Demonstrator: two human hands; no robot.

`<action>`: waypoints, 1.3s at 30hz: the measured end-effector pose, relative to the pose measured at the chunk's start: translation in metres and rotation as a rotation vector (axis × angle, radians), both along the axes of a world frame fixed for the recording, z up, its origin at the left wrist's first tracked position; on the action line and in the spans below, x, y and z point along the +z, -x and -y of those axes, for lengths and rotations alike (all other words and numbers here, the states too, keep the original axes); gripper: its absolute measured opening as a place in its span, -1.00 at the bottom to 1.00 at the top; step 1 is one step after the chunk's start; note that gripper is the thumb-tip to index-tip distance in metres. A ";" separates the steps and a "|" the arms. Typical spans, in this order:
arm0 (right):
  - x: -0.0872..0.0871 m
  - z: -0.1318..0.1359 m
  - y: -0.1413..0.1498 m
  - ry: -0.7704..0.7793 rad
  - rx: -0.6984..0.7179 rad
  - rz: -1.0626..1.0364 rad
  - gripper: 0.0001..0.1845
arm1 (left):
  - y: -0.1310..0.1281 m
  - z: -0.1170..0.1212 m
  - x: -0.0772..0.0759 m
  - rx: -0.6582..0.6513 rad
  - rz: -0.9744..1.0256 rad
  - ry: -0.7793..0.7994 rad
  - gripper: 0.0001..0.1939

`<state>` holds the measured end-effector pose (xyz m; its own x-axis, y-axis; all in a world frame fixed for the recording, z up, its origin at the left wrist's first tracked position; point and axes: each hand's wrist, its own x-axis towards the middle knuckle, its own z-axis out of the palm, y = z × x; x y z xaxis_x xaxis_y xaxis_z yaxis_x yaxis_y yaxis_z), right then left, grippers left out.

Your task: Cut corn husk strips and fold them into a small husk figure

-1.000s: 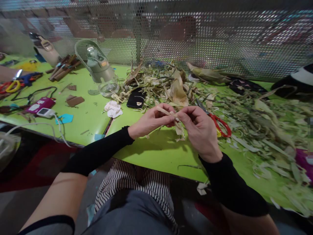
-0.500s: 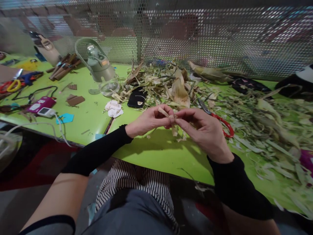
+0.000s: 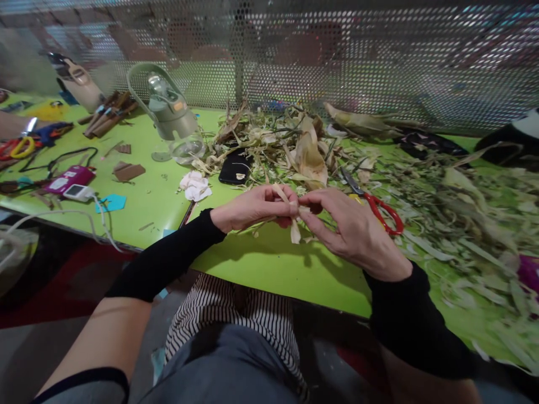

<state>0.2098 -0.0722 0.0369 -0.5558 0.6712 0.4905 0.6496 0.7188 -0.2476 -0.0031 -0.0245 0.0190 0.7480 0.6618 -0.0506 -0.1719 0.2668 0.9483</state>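
Note:
My left hand (image 3: 252, 206) and my right hand (image 3: 351, 230) meet above the green table (image 3: 273, 264), both pinching one pale strip of dried corn husk (image 3: 293, 216). One end of the strip sticks up past my left fingers, the other hangs down below my fingertips. Both forearms wear black sleeves. Red-handled scissors (image 3: 379, 210) lie on the table just right of my right hand.
A heap of dried husks and leaves (image 3: 303, 146) covers the table's middle and right. A black phone (image 3: 234, 167), crumpled tissue (image 3: 194, 185), a green lamp (image 3: 168, 109), a pink device (image 3: 69, 179), cables and cardboard bits lie left. Perforated metal screen (image 3: 337, 62) behind.
Both hands have shifted slightly down and to the right while twisting the husk strip; its hanging end now dangles lower and shorter below my fingers.

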 end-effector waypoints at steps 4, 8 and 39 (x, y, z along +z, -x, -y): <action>-0.002 0.001 0.001 0.058 -0.004 0.117 -0.81 | 0.003 0.001 0.004 -0.055 -0.106 -0.078 -0.76; -0.003 0.002 0.003 0.096 -0.019 0.215 -0.75 | 0.004 0.001 0.004 -0.042 -0.169 -0.103 -0.77; -0.013 0.002 0.012 -0.734 -0.130 0.119 -0.79 | 0.026 -0.004 0.023 -0.034 -0.217 -0.387 -0.58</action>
<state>0.1982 -0.0746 0.0241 -0.5717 0.2587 0.7786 0.7327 0.5881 0.3426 -0.0286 -0.0209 0.0418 0.7693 0.6378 0.0372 0.0454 -0.1126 0.9926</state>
